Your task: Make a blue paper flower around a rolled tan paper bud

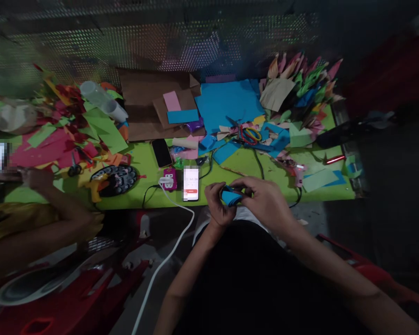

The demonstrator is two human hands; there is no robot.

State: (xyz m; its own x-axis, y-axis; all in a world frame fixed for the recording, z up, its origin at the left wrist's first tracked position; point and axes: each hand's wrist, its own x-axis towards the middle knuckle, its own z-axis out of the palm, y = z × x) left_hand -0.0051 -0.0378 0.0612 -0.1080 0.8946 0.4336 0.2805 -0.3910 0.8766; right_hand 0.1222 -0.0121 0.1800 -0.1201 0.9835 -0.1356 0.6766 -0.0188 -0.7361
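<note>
A curled piece of blue paper (231,197) is held between my two hands, just off the near edge of the green table. My left hand (218,204) wraps round its left side. From the right, the fingers of my right hand (263,197) pinch its edge. Left of my hands lies a phone with a lit screen (191,184). A pink glue gun (299,176) rests to the right, and scissors with red and yellow handles (249,135) lie among blue scraps beyond.
Blue sheets (230,102) and brown cardboard (136,107) lie at the back. Paper flowers (307,79) stand at the back right. A pink power socket (169,179) trails a white cable (160,265). Another person's arm (49,186) reaches in at left, near coloured scraps.
</note>
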